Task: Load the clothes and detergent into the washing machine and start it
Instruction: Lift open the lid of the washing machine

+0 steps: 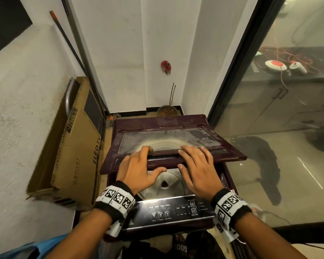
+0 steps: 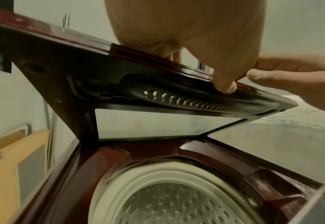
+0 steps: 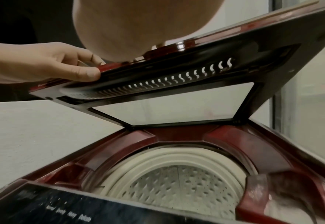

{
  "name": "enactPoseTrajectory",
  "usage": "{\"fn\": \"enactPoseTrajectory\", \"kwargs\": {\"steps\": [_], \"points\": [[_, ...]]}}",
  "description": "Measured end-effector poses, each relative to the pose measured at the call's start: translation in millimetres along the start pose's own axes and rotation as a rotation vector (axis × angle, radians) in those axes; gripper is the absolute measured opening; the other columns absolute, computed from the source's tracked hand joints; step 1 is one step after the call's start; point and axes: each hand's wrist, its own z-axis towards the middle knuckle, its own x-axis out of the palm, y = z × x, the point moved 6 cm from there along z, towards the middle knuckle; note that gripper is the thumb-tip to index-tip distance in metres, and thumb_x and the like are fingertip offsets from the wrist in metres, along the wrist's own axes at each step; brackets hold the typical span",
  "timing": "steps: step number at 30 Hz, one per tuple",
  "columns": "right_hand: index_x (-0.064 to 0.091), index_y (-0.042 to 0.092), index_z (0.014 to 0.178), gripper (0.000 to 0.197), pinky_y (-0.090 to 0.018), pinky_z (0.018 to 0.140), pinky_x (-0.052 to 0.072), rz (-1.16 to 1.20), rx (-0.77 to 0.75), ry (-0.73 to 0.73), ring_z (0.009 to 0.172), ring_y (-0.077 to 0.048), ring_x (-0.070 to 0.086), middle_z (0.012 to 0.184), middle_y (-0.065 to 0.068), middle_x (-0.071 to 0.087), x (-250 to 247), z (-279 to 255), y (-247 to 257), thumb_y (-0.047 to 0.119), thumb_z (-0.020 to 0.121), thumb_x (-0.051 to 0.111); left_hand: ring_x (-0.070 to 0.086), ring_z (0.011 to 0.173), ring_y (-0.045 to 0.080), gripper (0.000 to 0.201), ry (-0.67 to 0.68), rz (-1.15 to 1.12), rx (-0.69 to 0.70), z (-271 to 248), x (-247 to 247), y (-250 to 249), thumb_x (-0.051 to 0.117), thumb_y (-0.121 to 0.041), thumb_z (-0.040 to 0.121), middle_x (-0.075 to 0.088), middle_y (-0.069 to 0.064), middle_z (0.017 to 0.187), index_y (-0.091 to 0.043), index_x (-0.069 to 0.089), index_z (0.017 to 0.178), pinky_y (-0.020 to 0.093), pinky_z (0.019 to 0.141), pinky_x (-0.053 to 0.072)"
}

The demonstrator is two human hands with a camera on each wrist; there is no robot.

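Note:
A maroon top-loading washing machine stands in front of me, its control panel [image 1: 168,212] nearest. Its glass-paned lid [image 1: 168,139] is half raised. My left hand [image 1: 138,165] and right hand [image 1: 195,161] both grip the lid's front edge, fingers on top and thumbs underneath. In the left wrist view the left thumb [image 2: 224,84] presses the lid's underside [image 2: 81,68]. Below it the steel drum [image 2: 167,201] looks empty. The right wrist view shows the same drum [image 3: 182,184] under the lid [image 3: 272,60]. Dark clothes [image 1: 176,247] lie at the machine's foot.
A tall cardboard TV box [image 1: 79,143] leans against the wall just left of the machine. A glass partition [image 1: 269,128] runs close along the right side. Behind the machine a plant pot [image 1: 166,111] sits on the floor. A blue item [image 1: 26,247] is at lower left.

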Motion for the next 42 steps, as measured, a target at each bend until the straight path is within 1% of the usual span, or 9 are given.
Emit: {"fn": "enactPoseTrajectory", "kwargs": {"steps": [5, 9, 15, 19, 23, 27, 31, 36, 42], "points": [[0.049, 0.01, 0.149, 0.057, -0.054, 0.121, 0.024, -0.087, -0.028, -0.028, 0.151, -0.024, 0.033, 0.164, -0.008, 0.034, -7, 16, 0, 0.041, 0.1, 0.049, 0.067, 0.093, 0.02, 0.068, -0.098, 0.054, 0.02, 29, -33, -8, 0.05, -0.078, 0.079, 0.07, -0.003, 0.097, -0.027, 0.047, 0.125, 0.037, 0.081, 0.051], [0.038, 0.011, 0.155, 0.064, -0.055, 0.123, 0.021, -0.152, 0.009, 0.007, 0.156, -0.024, 0.019, 0.168, -0.007, 0.021, -6, 26, -4, 0.041, 0.1, 0.049, 0.062, 0.096, 0.023, 0.067, -0.16, 0.108, 0.031, 55, -55, -15, 0.051, -0.074, 0.083, 0.069, -0.001, 0.11, -0.025, 0.05, 0.127, 0.039, 0.085, 0.048], [0.022, 0.009, 0.161, 0.074, -0.055, 0.125, 0.014, -0.188, 0.057, 0.053, 0.158, -0.024, 0.005, 0.171, -0.007, 0.004, -5, 49, -7, 0.039, 0.099, 0.051, 0.053, 0.122, 0.025, 0.067, -0.26, 0.168, -0.007, 92, -80, -18, 0.05, -0.071, 0.086, 0.061, 0.002, 0.131, -0.021, 0.053, 0.13, 0.045, 0.108, 0.037], [0.017, 0.009, 0.162, 0.081, -0.057, 0.124, 0.014, -0.219, 0.062, 0.082, 0.158, -0.026, 0.001, 0.171, -0.008, -0.002, -4, 72, -16, 0.036, 0.094, 0.053, 0.029, 0.146, 0.03, 0.067, -0.299, 0.176, -0.018, 97, -83, -23, 0.045, -0.061, 0.092, 0.037, 0.006, 0.157, -0.017, 0.042, 0.143, 0.053, 0.121, 0.019], [0.014, 0.008, 0.162, 0.086, -0.056, 0.123, 0.022, -0.2, 0.042, 0.092, 0.158, -0.027, -0.001, 0.171, -0.009, -0.005, -6, 98, -24, 0.032, 0.09, 0.055, 0.002, 0.153, 0.03, 0.079, -0.297, 0.226, -0.038, 88, -72, -18, 0.043, -0.058, 0.092, 0.008, 0.011, 0.166, -0.014, 0.023, 0.154, 0.053, 0.123, 0.01], [0.014, 0.008, 0.162, 0.087, -0.054, 0.123, 0.024, -0.128, 0.069, 0.094, 0.158, -0.027, -0.001, 0.171, -0.008, -0.006, -5, 138, -32, 0.031, 0.089, 0.056, -0.008, 0.153, 0.031, 0.089, -0.246, 0.222, -0.129, 83, -51, 0, 0.042, -0.058, 0.091, -0.009, 0.013, 0.166, -0.01, 0.007, 0.157, 0.055, 0.123, 0.01], [0.017, 0.006, 0.161, 0.089, -0.053, 0.121, 0.029, -0.137, 0.078, 0.131, 0.158, -0.028, 0.003, 0.171, -0.009, -0.003, -2, 175, -44, 0.034, 0.086, 0.055, -0.009, 0.153, 0.031, 0.09, -0.164, 0.266, -0.184, 78, -32, 19, 0.04, -0.059, 0.092, -0.011, 0.013, 0.165, -0.009, 0.004, 0.157, 0.055, 0.122, 0.014], [0.019, 0.007, 0.16, 0.092, -0.052, 0.116, 0.036, -0.146, 0.061, 0.183, 0.158, -0.029, 0.008, 0.171, -0.009, 0.001, 4, 218, -61, 0.034, 0.081, 0.058, -0.006, 0.153, 0.031, 0.088, -0.112, 0.278, -0.235, 74, -23, 38, 0.037, -0.061, 0.091, -0.008, 0.012, 0.166, -0.009, 0.01, 0.157, 0.055, 0.122, 0.015], [0.014, 0.009, 0.161, 0.099, -0.054, 0.112, 0.04, -0.128, 0.098, 0.302, 0.156, -0.031, 0.011, 0.169, -0.011, 0.01, 14, 277, -81, 0.04, 0.08, 0.062, -0.01, 0.153, 0.026, 0.09, -0.118, 0.249, -0.235, 64, -20, 43, 0.032, -0.07, 0.091, -0.01, 0.008, 0.166, -0.014, 0.011, 0.158, 0.051, 0.123, 0.012]]}}
